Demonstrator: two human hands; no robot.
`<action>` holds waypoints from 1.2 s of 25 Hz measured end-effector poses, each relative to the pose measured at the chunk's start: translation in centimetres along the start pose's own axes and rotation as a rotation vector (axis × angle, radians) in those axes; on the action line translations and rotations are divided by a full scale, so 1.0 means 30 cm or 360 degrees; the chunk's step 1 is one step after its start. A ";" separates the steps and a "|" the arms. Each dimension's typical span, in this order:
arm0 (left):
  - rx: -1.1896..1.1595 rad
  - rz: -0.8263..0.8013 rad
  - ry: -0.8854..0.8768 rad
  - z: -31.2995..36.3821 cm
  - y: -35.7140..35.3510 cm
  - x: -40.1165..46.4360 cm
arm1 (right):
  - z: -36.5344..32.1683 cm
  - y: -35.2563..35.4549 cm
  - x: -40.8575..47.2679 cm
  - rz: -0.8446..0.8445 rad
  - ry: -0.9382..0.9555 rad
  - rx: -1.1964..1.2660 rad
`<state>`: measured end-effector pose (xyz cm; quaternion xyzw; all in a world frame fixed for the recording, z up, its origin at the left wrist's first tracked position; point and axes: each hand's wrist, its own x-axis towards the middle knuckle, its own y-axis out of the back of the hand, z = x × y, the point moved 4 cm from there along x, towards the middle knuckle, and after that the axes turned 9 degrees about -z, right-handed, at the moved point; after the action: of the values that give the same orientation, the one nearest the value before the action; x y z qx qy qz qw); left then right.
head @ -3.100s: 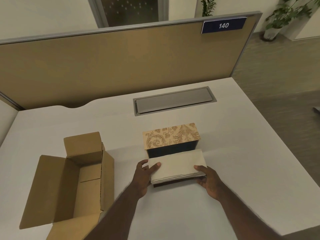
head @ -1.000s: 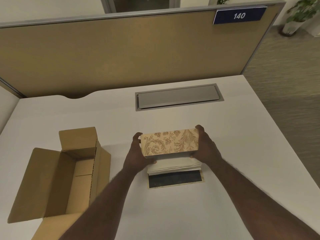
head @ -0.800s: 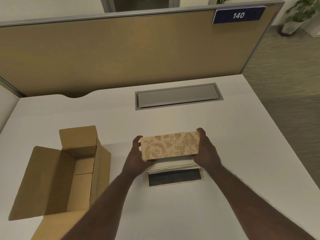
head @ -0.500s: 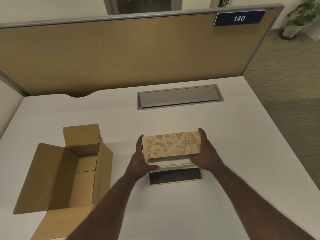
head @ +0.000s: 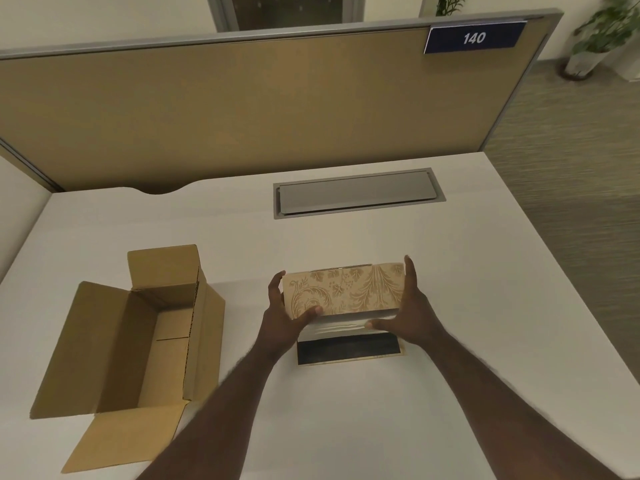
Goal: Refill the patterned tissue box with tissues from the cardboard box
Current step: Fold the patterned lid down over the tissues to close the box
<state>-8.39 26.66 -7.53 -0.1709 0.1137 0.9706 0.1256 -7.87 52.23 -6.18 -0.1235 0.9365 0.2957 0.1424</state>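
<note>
Matt cardboard box [head: 138, 327], smooth white desk [head: 450, 271]

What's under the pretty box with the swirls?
Under the patterned cover, held by the left hand and right hand, a pale tissue stack sits on a dark base. The stack's top is covered.

Bare desk [head: 450, 341] rightward — cardboard box [head: 138, 341] left, partition [head: 242, 116] behind.

A single head-worn camera is looking forward and steeply down from the near edge of the white desk [head: 450, 271], close above it, facing the far edge and the tan partition [head: 242, 109]; flooring is showing past the right edge.
</note>
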 end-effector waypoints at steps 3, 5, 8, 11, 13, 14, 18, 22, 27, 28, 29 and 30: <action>-0.0074 0.0061 0.0065 -0.007 -0.003 -0.005 | 0.026 -0.010 -0.004 0.0224 -0.0139 0.0270; -0.0038 0.0066 0.0088 -0.011 -0.003 -0.011 | 0.031 -0.006 -0.008 0.0320 -0.0160 0.0352; -0.0020 0.0065 0.0099 -0.014 -0.006 -0.029 | 0.028 0.008 -0.015 0.0358 -0.0162 0.0400; 0.0017 0.0059 0.0104 -0.029 -0.016 -0.051 | 0.034 0.013 -0.028 0.0343 -0.0167 0.0345; 0.0070 0.0069 0.0103 -0.048 -0.023 -0.068 | 0.047 0.009 -0.039 0.0323 -0.0174 0.0302; 0.0096 0.0078 0.0106 -0.060 -0.027 -0.077 | 0.056 0.004 -0.047 0.0316 -0.0183 0.0297; 0.0134 0.0084 0.0124 -0.099 -0.043 -0.110 | 0.091 -0.024 -0.077 0.0277 -0.0163 0.0265; 0.0127 0.0096 0.0129 -0.123 -0.056 -0.130 | 0.122 -0.055 -0.104 0.0284 -0.0116 0.0274; 0.0096 0.0133 0.0047 -0.159 -0.058 -0.144 | 0.146 -0.077 -0.121 0.0327 -0.0093 0.0273; 0.0098 0.0144 0.0031 -0.165 -0.059 -0.149 | 0.155 -0.082 -0.126 0.0338 -0.0103 0.0286; 0.0104 0.0155 0.0017 -0.169 -0.060 -0.153 | 0.163 -0.087 -0.131 0.0350 -0.0113 0.0288; 0.0110 0.0163 0.0011 -0.176 -0.062 -0.156 | 0.171 -0.092 -0.135 0.0360 -0.0122 0.0280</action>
<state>-2.02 26.06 -11.01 -0.1636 0.1562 0.9707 0.0813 -2.25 53.66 -10.26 0.0070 0.9606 0.2312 0.1542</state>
